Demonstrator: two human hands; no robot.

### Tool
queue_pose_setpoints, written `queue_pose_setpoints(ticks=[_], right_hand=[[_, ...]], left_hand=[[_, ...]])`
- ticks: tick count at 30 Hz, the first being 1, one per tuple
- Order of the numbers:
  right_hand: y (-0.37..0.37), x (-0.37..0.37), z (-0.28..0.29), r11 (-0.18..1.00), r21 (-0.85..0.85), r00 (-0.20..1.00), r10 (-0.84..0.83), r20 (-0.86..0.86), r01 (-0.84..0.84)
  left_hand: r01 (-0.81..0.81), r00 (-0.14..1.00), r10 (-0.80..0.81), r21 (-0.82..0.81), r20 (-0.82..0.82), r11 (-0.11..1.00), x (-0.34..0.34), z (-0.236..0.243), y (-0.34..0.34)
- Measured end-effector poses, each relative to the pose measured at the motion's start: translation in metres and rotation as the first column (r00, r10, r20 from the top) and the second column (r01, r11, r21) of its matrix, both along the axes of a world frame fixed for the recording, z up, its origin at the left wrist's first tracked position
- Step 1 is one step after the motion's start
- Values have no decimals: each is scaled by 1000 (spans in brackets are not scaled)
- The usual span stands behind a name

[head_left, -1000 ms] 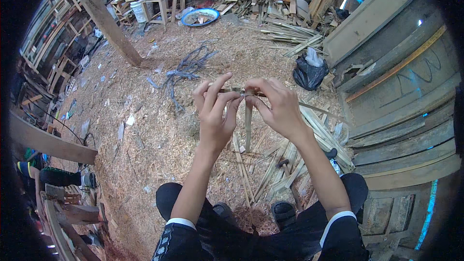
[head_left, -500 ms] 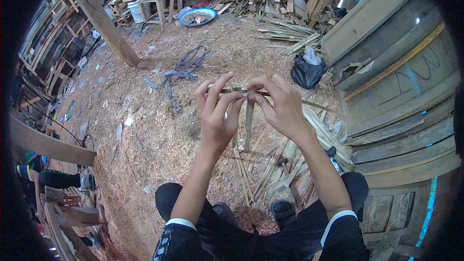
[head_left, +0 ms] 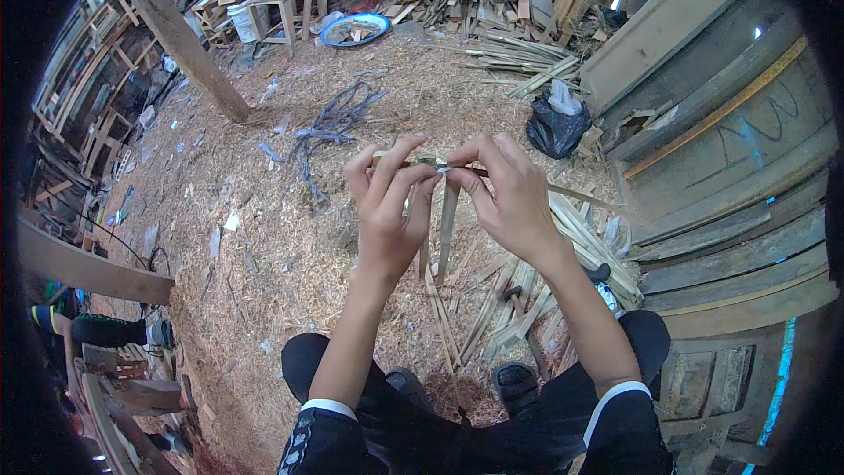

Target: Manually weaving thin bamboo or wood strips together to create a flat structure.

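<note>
My left hand (head_left: 391,207) and my right hand (head_left: 505,198) meet in front of me above the floor, both pinching thin wooden strips. One narrow strip (head_left: 580,196) runs crosswise behind the fingers and sticks out past my right hand. Another strip (head_left: 447,229) hangs down from the spot where the fingertips meet. Beside it, a second hanging piece shows partly behind my left fingers. Something small and pale shows between the fingertips, too small to name. My fingers hide how the strips join.
Loose strips (head_left: 598,251) lie at right, near what looks like a hammer (head_left: 512,294). Beyond are a black plastic bag (head_left: 560,130), a blue-rimmed basin (head_left: 334,40), scrap wood (head_left: 492,4) and a grey tangle (head_left: 330,127). A post (head_left: 180,40) stands left. Another person's leg (head_left: 110,329) shows lower left.
The hanging strip's lower end has swung slightly left. My left hand has shifted a little to the left, and both hands keep their pinch.
</note>
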State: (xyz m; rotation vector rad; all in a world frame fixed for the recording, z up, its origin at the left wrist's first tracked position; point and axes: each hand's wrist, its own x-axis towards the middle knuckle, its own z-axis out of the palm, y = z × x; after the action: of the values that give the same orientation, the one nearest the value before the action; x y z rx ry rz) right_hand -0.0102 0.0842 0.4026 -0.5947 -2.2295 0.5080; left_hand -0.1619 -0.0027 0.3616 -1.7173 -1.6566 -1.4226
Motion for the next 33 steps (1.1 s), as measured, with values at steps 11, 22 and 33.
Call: queue_pose_setpoints(ticks=[11,22,33], right_hand=[[6,0,-12,1000,25,998,-20,66,19],[9,0,-17,997,71,997,-29,73,24],[12,-6,-27,948,312,998,-47,-52,61]], left_hand=[[4,1000,-5,-48,-11,999,-1,-11,6],[-20,1000,20,15,-8,1000,0,-18,10],[-26,999,27,29,-27,999,2,-18,11]])
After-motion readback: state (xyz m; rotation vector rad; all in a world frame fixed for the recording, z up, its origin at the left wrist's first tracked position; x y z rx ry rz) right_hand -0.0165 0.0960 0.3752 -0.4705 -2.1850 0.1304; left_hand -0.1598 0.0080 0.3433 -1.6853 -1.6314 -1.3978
